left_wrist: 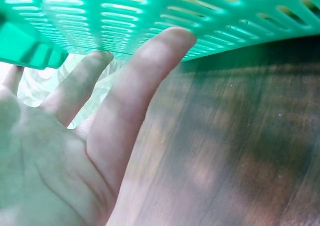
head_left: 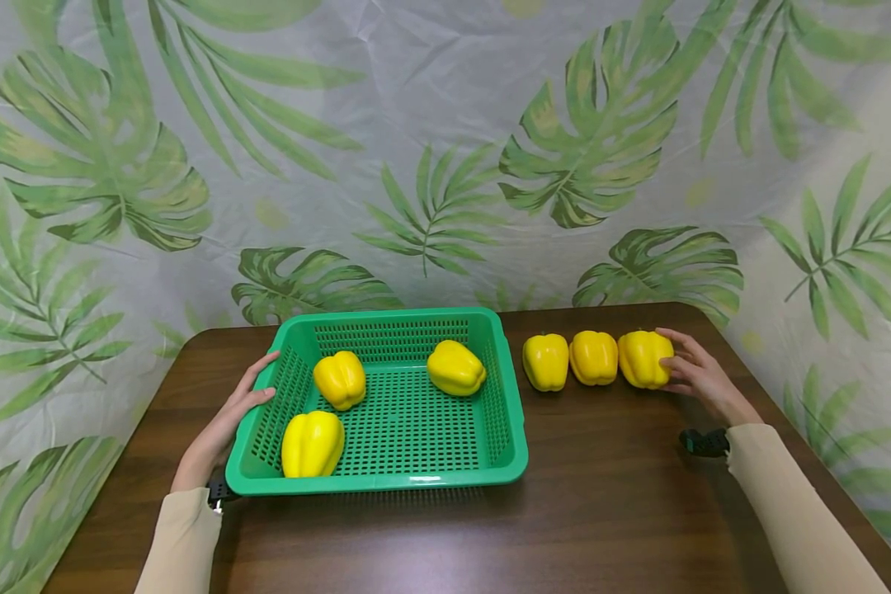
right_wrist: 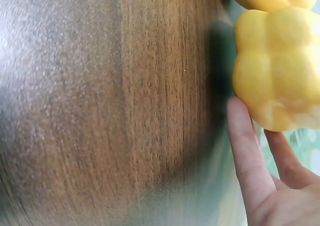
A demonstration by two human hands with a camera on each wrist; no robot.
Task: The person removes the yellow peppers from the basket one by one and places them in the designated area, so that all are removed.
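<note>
A green plastic basket (head_left: 393, 483) with slotted walls stands on the table, with three yellow bell peppers inside. My left hand (head_left: 226, 412) rests against its left side, fingers extended at the rim; in the left wrist view the thumb (left_wrist: 150, 65) lies along the slotted outer wall. To the right of the basket, three more yellow bell peppers stand in a row. My right hand (head_left: 701, 379) touches the right side of the outermost bell pepper (head_left: 644, 360) with fingers fairly straight. From the right wrist, that bell pepper (right_wrist: 277, 65) sits just beyond the fingertips.
The middle bell pepper (head_left: 594, 358) stands close beside the outermost one, and another bell pepper (head_left: 545, 361) is nearer the basket wall. A brown wooden table (head_left: 601, 503) bears everything. Behind it hangs a leaf-patterned cloth (head_left: 431, 107).
</note>
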